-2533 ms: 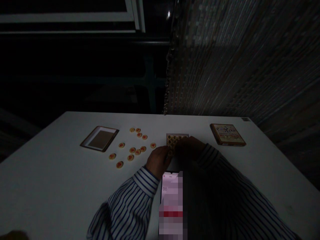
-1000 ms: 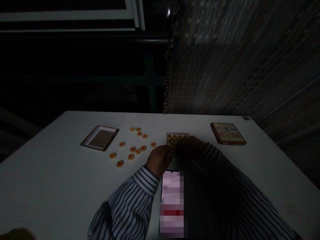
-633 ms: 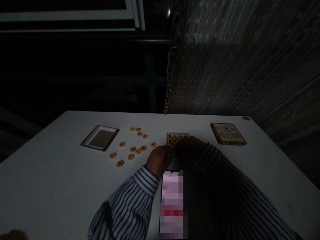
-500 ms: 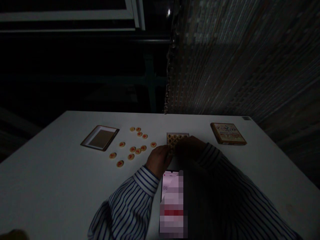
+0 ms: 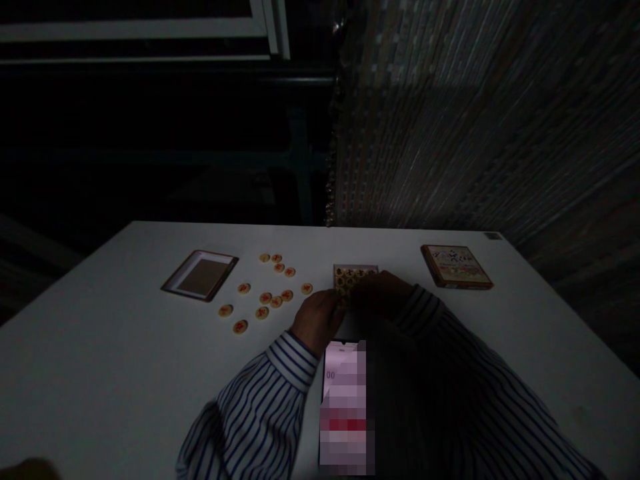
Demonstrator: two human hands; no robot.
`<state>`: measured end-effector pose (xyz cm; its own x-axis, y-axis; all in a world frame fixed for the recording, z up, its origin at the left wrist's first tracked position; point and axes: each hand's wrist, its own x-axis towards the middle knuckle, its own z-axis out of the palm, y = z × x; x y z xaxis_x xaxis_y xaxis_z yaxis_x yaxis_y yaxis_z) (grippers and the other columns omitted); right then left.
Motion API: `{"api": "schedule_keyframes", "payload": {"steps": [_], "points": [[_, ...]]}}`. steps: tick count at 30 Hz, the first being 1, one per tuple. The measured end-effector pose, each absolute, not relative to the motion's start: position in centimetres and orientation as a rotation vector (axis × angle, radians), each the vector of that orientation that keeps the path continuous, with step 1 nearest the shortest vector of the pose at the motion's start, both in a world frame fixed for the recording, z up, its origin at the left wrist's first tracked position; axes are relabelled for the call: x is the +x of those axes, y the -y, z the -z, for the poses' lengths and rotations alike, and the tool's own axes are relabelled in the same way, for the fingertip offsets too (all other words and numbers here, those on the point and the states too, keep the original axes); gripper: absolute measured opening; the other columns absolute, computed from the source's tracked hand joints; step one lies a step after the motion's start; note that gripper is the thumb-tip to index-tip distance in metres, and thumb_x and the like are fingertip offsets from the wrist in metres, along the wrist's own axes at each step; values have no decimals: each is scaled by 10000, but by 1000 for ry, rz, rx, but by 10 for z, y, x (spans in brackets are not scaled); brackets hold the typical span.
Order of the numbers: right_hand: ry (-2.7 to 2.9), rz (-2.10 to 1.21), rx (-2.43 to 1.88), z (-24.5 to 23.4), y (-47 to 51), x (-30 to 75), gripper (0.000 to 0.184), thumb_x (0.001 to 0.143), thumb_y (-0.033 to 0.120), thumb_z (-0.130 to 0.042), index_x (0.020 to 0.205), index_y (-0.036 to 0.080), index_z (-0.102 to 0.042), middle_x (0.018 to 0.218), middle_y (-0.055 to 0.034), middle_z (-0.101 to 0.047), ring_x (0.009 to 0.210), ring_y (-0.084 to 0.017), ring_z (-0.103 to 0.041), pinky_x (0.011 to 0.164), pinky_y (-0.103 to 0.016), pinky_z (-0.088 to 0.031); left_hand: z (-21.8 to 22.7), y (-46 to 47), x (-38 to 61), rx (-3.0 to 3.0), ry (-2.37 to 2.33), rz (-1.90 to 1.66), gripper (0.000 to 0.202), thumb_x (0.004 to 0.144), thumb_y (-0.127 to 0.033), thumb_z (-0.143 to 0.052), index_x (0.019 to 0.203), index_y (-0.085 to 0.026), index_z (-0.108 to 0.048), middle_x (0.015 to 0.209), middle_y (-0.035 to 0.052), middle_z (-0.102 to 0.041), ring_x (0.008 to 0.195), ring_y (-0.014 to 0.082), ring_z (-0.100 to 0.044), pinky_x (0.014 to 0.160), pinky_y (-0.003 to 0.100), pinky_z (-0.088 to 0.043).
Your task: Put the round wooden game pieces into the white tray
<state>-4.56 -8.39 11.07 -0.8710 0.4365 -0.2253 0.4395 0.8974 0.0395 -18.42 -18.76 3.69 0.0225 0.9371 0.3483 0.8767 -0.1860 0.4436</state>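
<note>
A small open box point(image 5: 353, 273) filled with round game pieces sits mid-table. My left hand point(image 5: 317, 323) is curled against the box's near left edge, fingers closed on it. My right hand point(image 5: 384, 293) lies in deep shadow over the box's near right part, and its fingers cannot be made out. Several loose pale discs with red marks point(image 5: 271, 293) are scattered just left of the box. Both arms wear striped sleeves.
An empty tray-like box half point(image 5: 201, 275) lies at the left of the white table point(image 5: 100, 347). A printed box lid point(image 5: 456, 266) lies at the right. A lit phone point(image 5: 345, 407) stands between my forearms. A bead curtain point(image 5: 475, 120) hangs behind; the room is dark.
Almost nothing differs: both hands stay at the small box with only slight finger shifts, and the loose discs have not moved.
</note>
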Motion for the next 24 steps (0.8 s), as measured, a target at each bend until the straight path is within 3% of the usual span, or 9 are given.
{"api": "schedule_keyframes", "payload": {"steps": [5,11,24], "points": [[-2912,170,727,-117,73,-30,301,746,433,-492,904,216,-628,902,-48,-658,797,-158,-607,644,-226,-420,-37,188,-184,2166,-1933,-908,313,781,-246,-510,1085,-172,-521,1063,95,-596,993,210,-541,873,383,-435],[-2906,160,816,-131,62,-12,221,699,271,-530,877,185,-630,858,-62,-655,774,-164,-595,667,-240,-404,-34,188,-185,2185,-1925,-941,334,767,-252,-523,1091,-170,-512,1070,98,-590,996,222,-539,875,402,-434],[-2944,115,932,-138,66,-13,199,730,249,-476,870,198,-608,869,-53,-651,779,-163,-574,651,-246,-374,-41,190,-186,2172,-1949,-1037,294,780,-263,-511,1053,-156,-529,1035,79,-609,968,200,-546,860,365,-440]]}}
